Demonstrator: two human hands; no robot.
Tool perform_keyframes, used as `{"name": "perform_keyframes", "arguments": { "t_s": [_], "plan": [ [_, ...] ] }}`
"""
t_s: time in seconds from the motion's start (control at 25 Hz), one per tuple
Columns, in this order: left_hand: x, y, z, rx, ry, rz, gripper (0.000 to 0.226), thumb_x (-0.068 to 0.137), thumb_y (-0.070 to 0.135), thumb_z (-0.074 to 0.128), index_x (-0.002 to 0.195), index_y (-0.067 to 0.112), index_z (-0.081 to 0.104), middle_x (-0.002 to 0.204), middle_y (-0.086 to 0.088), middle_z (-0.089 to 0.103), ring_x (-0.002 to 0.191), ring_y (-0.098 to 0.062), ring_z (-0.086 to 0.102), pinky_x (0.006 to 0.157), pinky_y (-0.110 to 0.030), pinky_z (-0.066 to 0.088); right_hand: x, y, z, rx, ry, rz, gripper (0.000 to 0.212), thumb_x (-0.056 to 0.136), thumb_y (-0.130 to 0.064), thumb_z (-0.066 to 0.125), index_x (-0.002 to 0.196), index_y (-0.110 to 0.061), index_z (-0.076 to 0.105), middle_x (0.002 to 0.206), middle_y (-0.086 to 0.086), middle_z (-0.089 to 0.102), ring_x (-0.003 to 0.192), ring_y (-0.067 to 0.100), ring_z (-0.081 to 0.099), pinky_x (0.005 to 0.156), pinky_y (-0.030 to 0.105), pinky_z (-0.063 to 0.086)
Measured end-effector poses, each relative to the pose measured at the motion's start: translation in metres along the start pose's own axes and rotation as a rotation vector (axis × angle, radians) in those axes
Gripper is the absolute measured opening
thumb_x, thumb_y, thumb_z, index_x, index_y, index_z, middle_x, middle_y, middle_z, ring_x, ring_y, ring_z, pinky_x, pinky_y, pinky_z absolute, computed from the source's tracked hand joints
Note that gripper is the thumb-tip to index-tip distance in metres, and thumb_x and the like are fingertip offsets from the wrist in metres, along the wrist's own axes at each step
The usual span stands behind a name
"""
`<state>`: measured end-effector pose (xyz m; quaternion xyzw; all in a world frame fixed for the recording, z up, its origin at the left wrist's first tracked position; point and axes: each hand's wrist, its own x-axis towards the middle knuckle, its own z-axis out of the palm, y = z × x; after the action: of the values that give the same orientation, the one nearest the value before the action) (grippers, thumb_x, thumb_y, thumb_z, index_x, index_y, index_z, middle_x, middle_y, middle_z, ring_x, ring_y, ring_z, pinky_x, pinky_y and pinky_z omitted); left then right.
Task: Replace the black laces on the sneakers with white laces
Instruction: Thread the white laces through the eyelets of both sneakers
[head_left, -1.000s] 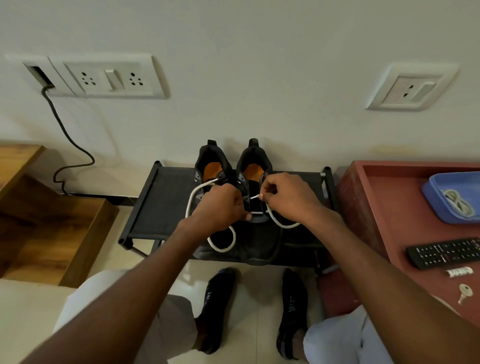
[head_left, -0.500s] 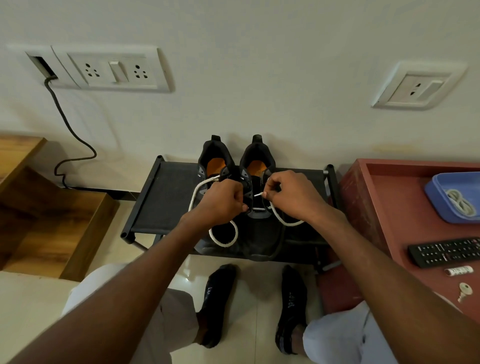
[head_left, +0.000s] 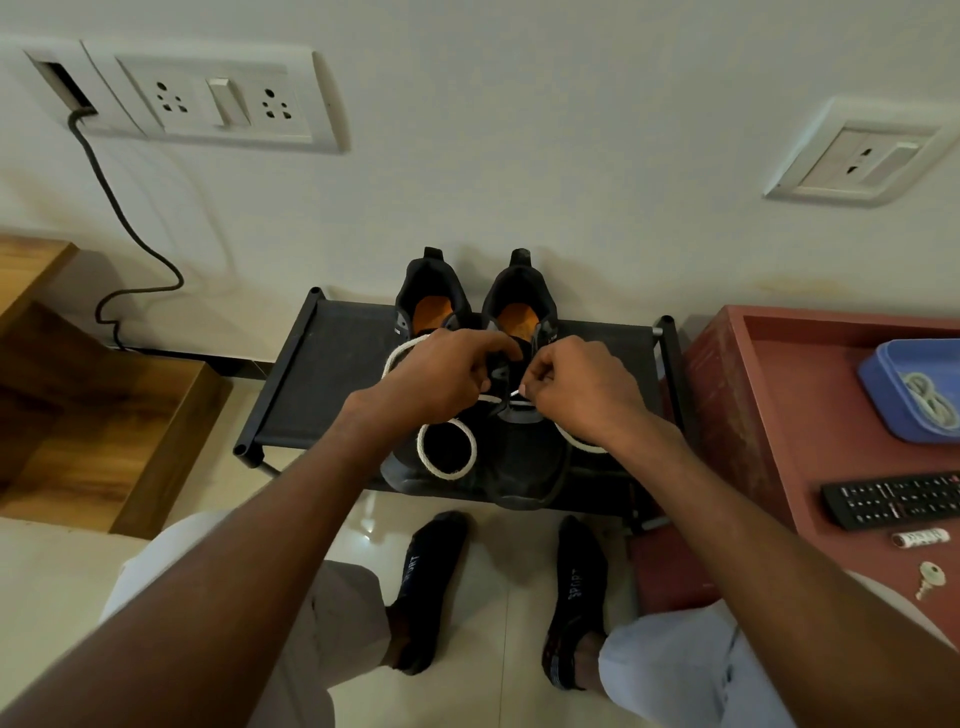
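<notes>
Two black sneakers with orange insoles stand side by side on a low black rack (head_left: 322, 384), the left sneaker (head_left: 426, 306) and the right sneaker (head_left: 519, 467). A white lace (head_left: 447, 470) loops over the left sneaker's toe and runs under both hands. My left hand (head_left: 441, 384) grips the eyelet flap of the right sneaker. My right hand (head_left: 576, 389) pinches the white lace's tip right at that flap. A black lace (head_left: 563, 467) hangs along the right sneaker's side.
A red table (head_left: 779, 415) at the right carries a blue tray (head_left: 883, 374) with a coiled lace (head_left: 927, 397), a remote (head_left: 893, 499), a small tube and a key. A wooden step (head_left: 104, 415) lies left. My socked feet (head_left: 431, 582) rest below the rack.
My left hand has shifted slightly right over the right sneaker's flap. My right hand still pinches the lace tip, now a bit closer to the flap. The view has tilted slightly.
</notes>
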<state>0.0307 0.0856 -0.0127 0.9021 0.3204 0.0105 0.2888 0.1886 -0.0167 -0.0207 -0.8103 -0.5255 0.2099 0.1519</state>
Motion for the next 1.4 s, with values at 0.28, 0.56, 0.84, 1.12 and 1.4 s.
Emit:
{"name": "perform_keyframes", "arguments": {
  "t_s": [0.28, 0.56, 0.84, 1.12, 1.4],
  "plan": [
    [0.001, -0.002, 0.001, -0.044, -0.016, -0.040, 0.056, 0.091, -0.007, 0.057, 0.132, 0.031, 0.059, 0.093, -0.006, 0.068, 0.083, -0.025, 0.066, 0.061, -0.023, 0.046, 0.001, -0.004, 0.019, 0.185, 0.084, 0.112, 0.009, 0.098, -0.028, 0.070, 0.092, -0.032, 0.077, 0.092, -0.013, 0.073, 0.087, 0.013, 0.069, 0.079, 0.039, 0.061],
    [0.001, -0.005, 0.004, -0.121, -0.002, -0.051, 0.055, 0.089, -0.005, 0.064, 0.132, 0.028, 0.057, 0.096, -0.009, 0.070, 0.085, -0.024, 0.069, 0.072, -0.032, 0.056, -0.005, -0.008, 0.029, 0.117, 0.109, 0.089, 0.010, 0.099, -0.027, 0.067, 0.096, -0.033, 0.074, 0.095, -0.011, 0.070, 0.087, 0.014, 0.065, 0.072, 0.033, 0.053],
    [-0.002, -0.010, 0.015, -0.236, 0.064, -0.207, 0.039, 0.087, -0.001, 0.071, 0.117, 0.016, 0.052, 0.097, -0.007, 0.073, 0.086, -0.017, 0.069, 0.064, -0.018, 0.051, -0.011, -0.013, 0.037, 0.005, 0.192, 0.038, 0.008, 0.102, -0.031, 0.066, 0.107, -0.029, 0.071, 0.100, -0.007, 0.069, 0.090, 0.019, 0.068, 0.075, 0.042, 0.059],
    [0.000, -0.008, 0.014, -0.141, 0.071, -0.217, 0.021, 0.091, 0.007, 0.070, 0.110, 0.016, 0.072, 0.103, 0.004, 0.070, 0.085, -0.006, 0.060, 0.060, -0.009, 0.037, -0.007, -0.015, 0.034, 0.027, 0.106, 0.090, 0.011, 0.103, -0.029, 0.064, 0.107, -0.026, 0.074, 0.108, -0.002, 0.069, 0.094, 0.022, 0.067, 0.076, 0.037, 0.056],
    [0.000, -0.005, 0.016, -0.137, 0.087, -0.202, 0.015, 0.090, 0.015, 0.076, 0.105, 0.015, 0.072, 0.097, 0.005, 0.069, 0.076, -0.002, 0.057, 0.060, -0.011, 0.036, -0.002, -0.015, 0.030, 0.021, 0.005, 0.085, 0.023, 0.101, -0.026, 0.067, 0.123, -0.025, 0.071, 0.122, 0.002, 0.068, 0.107, 0.026, 0.067, 0.087, 0.044, 0.058]
  ]
}}
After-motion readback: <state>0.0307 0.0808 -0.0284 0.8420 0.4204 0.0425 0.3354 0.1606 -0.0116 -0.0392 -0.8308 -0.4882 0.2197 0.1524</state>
